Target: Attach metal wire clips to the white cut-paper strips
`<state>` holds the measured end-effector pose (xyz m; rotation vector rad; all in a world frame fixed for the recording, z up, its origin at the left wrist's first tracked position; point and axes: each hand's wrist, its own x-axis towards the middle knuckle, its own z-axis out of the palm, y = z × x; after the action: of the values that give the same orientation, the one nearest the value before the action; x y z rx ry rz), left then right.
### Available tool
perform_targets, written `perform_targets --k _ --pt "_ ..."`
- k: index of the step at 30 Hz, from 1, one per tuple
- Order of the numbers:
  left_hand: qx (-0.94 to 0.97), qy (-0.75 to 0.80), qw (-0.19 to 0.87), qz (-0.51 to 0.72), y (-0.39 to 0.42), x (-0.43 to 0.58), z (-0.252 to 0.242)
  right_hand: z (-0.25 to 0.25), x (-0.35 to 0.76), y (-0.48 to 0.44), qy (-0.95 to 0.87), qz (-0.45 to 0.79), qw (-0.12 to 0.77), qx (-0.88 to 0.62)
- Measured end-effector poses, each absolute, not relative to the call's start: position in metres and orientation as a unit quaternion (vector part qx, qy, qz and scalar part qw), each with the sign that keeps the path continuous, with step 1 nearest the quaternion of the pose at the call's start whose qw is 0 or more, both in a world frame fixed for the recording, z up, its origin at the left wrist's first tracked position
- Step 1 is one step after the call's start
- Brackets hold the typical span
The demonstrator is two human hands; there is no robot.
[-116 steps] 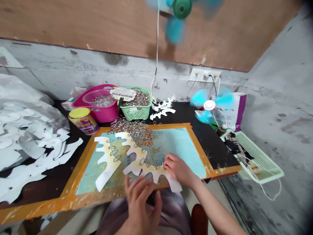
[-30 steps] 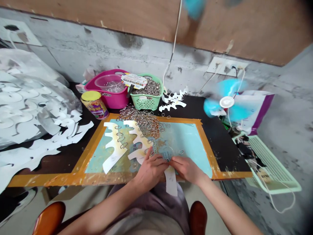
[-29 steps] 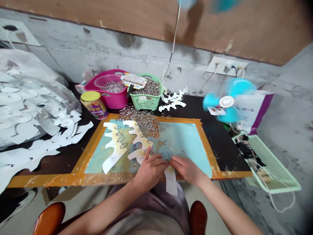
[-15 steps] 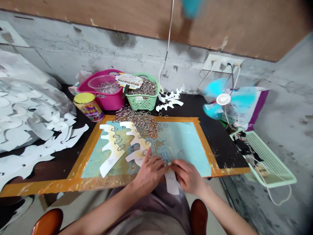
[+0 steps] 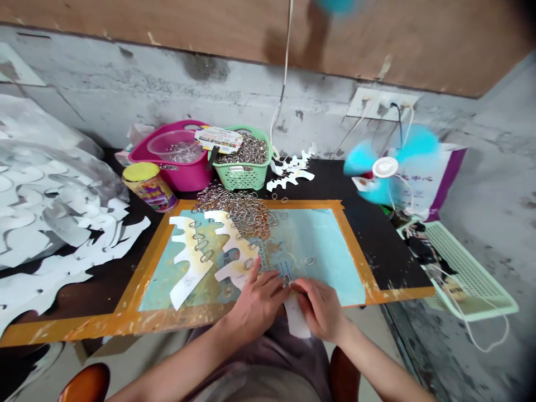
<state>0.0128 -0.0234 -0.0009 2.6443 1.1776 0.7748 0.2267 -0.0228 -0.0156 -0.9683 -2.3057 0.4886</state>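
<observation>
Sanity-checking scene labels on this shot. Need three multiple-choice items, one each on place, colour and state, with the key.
1. Where is the heap of loose metal rings?
A) Along the top edge of the orange-taped board
B) On the floor
C) Inside a drawer

2. What colour is the lid of the can?
A) Red
B) Yellow
C) Blue

3. How do the hands stand?
A) Both on the can
B) Both off the board
C) Close together over a white paper strip

1: A, the rings spill over the board's top edge, in front of the green plastic basket.
2: B, the lid on top of the can is yellow.
3: C, the left hand and right hand nearly meet above the strip.
</observation>
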Motion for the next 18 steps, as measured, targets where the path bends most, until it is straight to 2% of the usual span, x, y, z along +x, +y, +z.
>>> perform_targets --k 4,12,18 --pt "0.877 0.386 0.15 0.245 -0.016 0.004 0.013 -0.013 0.222 -0.021 -0.887 0.132 0.266 -0.355" --pt "0.935 0.28 0.111 0.189 0.022 0.008 0.023 -0.015 0.221 -0.02 -0.878 0.141 0.282 -0.361" --pt "0.947 0.245 0.123 0.169 0.026 0.005 0.02 -0.016 0.223 -0.021 -0.869 0.158 0.297 -0.363"
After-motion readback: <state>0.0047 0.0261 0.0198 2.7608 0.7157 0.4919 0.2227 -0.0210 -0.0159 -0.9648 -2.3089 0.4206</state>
